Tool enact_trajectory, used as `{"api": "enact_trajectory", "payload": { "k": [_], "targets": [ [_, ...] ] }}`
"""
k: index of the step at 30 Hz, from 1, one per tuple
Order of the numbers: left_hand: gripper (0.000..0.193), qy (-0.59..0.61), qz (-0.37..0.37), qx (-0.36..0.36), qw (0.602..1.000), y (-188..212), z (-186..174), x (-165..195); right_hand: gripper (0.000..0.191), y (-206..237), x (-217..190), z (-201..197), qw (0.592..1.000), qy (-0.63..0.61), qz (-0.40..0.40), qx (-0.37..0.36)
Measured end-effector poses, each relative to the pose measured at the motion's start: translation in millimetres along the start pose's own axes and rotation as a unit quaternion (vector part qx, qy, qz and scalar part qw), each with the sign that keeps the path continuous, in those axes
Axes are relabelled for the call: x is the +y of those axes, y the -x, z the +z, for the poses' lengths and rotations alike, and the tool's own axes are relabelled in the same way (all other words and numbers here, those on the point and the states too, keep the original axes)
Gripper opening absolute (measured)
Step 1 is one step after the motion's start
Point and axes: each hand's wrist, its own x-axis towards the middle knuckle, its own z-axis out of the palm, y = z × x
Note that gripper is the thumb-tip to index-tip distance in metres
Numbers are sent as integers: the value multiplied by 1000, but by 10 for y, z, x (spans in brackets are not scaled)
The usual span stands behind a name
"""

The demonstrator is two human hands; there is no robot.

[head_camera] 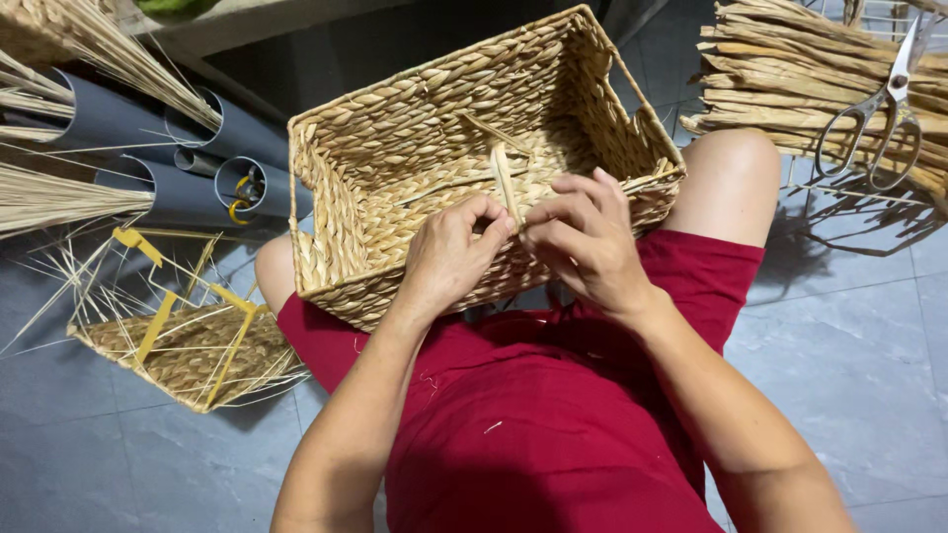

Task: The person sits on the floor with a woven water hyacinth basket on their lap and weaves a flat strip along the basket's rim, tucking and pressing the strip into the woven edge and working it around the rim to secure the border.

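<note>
- The woven basket fills the lap; its raised walls close in the near rim, where both hands sit together.
- A loose straw strip stands upright between the left hand and the right hand, barring the gap.
- The basket's inside is open from above.
- To the left, the grey pipes, the reed bundles and a half-made frame with jutting stalks crowd the floor.
- To the right, the stacked dried stalks with scissors on top block the far corner.
- Bare tile floor lies free beside the right thigh.
</note>
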Motion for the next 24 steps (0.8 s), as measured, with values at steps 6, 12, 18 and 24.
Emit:
{"api": "enact_trajectory", "payload": {
  "k": [6,12,18,24],
  "targets": [
    [28,-38,-30,-8,999,-23,0,27,13,597,-241,-963,835,-539,105,23],
    [28,-39,-43,-13,998,-37,11,50,34,488,-166,-776,947,-280,142,-63],
    [27,-49,-57,-14,997,-12,-5,77,43,386,-93,-9,899,-367,239,-12],
    [14,-2,140,34,990,114,-47,48,17,718,102,-275,894,-384,215,76]
  ]
}}
